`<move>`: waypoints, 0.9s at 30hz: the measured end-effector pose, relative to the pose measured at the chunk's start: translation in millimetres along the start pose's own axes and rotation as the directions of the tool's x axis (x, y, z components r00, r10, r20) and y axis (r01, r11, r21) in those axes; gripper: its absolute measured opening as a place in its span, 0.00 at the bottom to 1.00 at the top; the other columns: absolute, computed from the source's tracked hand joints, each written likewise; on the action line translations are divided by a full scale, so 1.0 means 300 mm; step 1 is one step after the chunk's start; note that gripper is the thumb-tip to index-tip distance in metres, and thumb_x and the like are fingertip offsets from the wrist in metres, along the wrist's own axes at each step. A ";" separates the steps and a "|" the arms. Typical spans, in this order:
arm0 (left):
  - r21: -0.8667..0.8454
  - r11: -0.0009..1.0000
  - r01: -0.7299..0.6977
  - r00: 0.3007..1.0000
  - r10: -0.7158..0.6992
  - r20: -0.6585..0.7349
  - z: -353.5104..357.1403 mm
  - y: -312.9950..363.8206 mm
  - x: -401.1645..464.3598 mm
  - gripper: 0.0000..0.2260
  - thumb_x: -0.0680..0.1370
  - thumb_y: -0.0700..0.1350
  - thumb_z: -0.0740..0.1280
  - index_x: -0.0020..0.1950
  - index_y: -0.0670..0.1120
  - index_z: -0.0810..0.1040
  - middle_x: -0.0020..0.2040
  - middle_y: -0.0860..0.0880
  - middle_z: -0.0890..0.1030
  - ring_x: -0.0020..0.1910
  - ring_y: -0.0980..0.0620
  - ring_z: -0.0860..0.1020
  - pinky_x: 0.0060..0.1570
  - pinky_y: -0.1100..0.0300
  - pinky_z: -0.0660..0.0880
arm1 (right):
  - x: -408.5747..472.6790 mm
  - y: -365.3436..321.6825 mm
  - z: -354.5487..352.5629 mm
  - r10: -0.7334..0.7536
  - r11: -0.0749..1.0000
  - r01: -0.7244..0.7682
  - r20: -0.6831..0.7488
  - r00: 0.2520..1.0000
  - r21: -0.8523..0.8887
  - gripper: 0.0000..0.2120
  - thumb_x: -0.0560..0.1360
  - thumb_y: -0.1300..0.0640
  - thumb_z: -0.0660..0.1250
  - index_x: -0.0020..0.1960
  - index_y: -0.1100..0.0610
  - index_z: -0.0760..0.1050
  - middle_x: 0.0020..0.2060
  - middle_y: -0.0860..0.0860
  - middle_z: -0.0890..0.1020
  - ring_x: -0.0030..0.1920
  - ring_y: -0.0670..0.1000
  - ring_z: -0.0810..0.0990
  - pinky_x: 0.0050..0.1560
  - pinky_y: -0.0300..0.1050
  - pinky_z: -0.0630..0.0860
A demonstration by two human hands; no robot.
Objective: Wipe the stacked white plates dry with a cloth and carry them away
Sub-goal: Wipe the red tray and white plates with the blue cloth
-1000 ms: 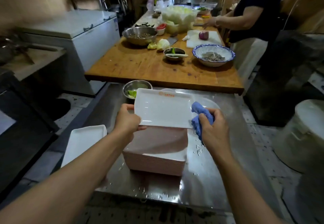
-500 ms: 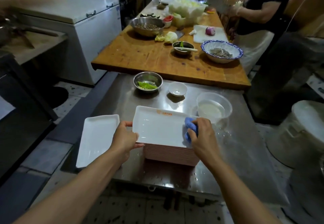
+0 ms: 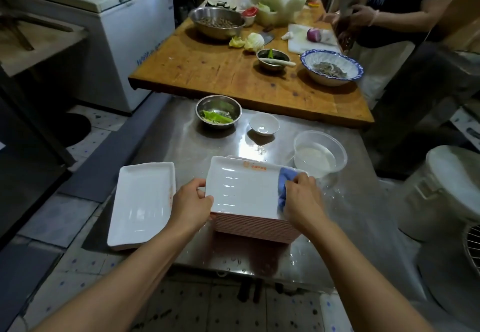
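A white rectangular plate (image 3: 244,189) lies on top of a tall stack of plates (image 3: 257,229) on the wet steel table (image 3: 345,217). My left hand (image 3: 191,205) grips the top plate's left edge, thumb on its rim. At the plate's right end my right hand (image 3: 302,202) holds a blue cloth (image 3: 284,179) bunched against it. Another white rectangular plate (image 3: 141,203) lies apart at the table's left edge.
Beyond the stack stand a steel bowl with greens (image 3: 218,111), a small white bowl (image 3: 264,123) and a clear tub of water (image 3: 320,154). A wooden table (image 3: 207,69) with food bowls lies behind. A person (image 3: 394,7) works at the far right. A white bucket (image 3: 446,191) stands right.
The plate held up a second ago has come down onto the stack. My right hand with the cloth stays at its right end, and the view has tilted downward.
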State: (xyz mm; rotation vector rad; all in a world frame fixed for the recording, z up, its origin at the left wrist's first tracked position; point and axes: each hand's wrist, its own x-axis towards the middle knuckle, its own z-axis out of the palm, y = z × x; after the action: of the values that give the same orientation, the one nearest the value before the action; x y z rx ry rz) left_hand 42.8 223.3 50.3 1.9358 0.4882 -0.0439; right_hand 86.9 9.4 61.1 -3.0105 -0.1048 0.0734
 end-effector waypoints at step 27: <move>-0.216 0.976 -0.006 0.992 0.033 0.122 0.001 -0.009 0.010 0.13 0.81 0.40 0.57 0.64 0.48 0.74 0.57 0.43 0.77 0.41 0.52 0.77 0.31 0.63 0.79 | 0.005 -0.276 -0.030 -0.455 0.718 0.229 0.194 0.869 0.657 0.15 0.69 0.72 0.58 0.41 0.57 0.79 0.39 0.53 0.78 0.37 0.47 0.76 0.38 0.35 0.73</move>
State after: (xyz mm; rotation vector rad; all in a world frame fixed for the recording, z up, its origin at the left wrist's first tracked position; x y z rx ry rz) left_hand 44.6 224.8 46.9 1.7136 0.3747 -0.0955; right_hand 83.4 90.3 80.7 -2.2367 -0.5675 0.4967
